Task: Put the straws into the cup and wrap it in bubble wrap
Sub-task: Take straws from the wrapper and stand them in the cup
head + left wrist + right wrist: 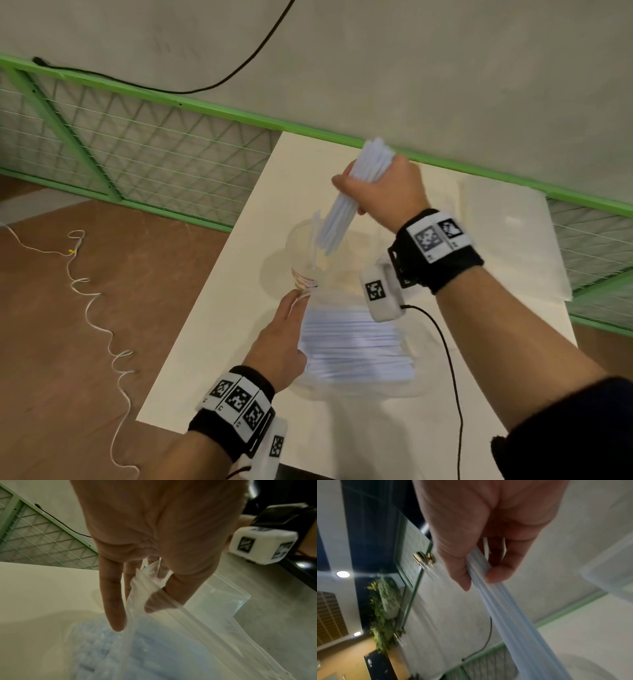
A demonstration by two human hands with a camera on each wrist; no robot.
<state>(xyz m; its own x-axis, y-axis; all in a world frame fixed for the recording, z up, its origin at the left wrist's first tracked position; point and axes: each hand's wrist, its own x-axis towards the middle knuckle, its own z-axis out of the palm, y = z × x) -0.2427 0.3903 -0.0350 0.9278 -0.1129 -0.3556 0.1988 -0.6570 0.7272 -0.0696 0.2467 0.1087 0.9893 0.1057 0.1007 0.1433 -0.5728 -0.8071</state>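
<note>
One clear plastic cup (305, 253) stands on the pale table (342, 442), see-through but for a patch of orange print low on its near side; a single white straw (313, 240) already leans inside it. Straws beyond counting make up the bundle (352, 192) gripped in the right hand (383, 188) — thin, pale bluish-white, all alike, fanned a little at the top. The fingers and thumb curl round the bundle's middle, and its lower ends hang tilted just over the cup's mouth.

A second, far larger lot of the same straws lies flat in a clear plastic bag (356, 346) near the table's front edge, just beside the cup. The left hand (281, 335) pinches the bag's gathered open edge between thumb and inner fingers, while its outer fingers stretch out straight — the wrist view shows the film bunched in that pinch.

One sheet of bubble wrap (513, 233) lies spread flat at the table's far right corner, well apart from the cup.
</note>
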